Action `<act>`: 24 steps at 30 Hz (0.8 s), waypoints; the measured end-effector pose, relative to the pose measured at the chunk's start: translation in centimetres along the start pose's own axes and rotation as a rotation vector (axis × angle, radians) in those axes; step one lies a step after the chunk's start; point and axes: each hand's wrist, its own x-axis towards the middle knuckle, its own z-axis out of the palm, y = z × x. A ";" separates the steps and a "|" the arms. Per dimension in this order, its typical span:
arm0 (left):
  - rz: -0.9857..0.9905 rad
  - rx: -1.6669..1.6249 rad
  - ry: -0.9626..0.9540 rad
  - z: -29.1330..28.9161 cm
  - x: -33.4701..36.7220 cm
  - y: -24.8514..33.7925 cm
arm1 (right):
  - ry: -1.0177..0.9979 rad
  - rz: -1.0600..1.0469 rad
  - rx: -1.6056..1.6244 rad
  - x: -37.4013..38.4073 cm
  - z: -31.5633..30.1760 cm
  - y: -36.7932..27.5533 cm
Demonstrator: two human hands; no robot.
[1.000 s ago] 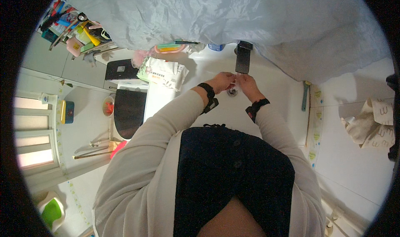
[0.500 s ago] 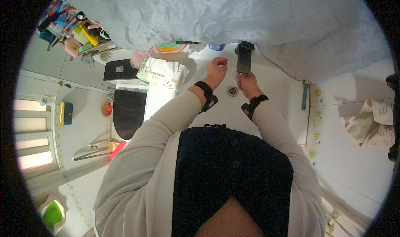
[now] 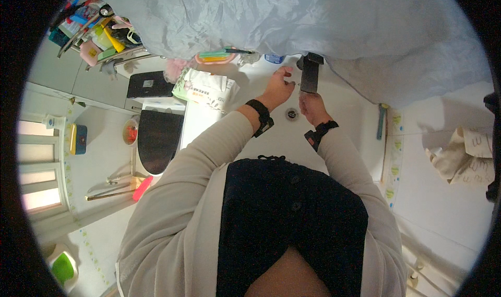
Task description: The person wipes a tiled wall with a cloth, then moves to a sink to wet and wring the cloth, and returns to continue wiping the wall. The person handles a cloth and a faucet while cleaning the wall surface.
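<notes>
Over the white sink (image 3: 344,135), my left hand (image 3: 278,90) hangs left of the dark faucet (image 3: 310,77). Its fingers are bent and apart from the thumb, and I see nothing in them. My right hand (image 3: 314,109) is just below the end of the faucet's spout, fingers loosely curved and partly hidden, with nothing visible in it. The round metal drain (image 3: 291,114) lies between and below the two hands. Both wrists wear black bands with small devices.
A white wipes pack (image 3: 206,91) stands left of the sink, near a pink tray (image 3: 216,57) and a blue-labelled container (image 3: 274,58). Pale blue cloth (image 3: 271,20) hangs across the far side. A teal-handled tool (image 3: 382,122) rests at the right edge. A dark toilet lid (image 3: 160,140) is farther left.
My left hand has moved slightly right and its fingers have spread from a closed curl. My right hand has dropped a little below the spout. The view has shifted slightly.
</notes>
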 end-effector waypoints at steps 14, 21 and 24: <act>0.090 0.308 -0.341 -0.3 -0.9 -1.5 | -0.002 -0.191 -0.013 0.2 -0.1 1.3; 0.026 0.470 -0.302 -0.1 0.0 -2.5 | 0.229 -0.486 -0.719 1.4 -0.7 1.9; -0.026 0.390 -0.324 -0.2 0.1 -2.5 | 0.215 -0.374 -0.714 1.2 -0.8 1.7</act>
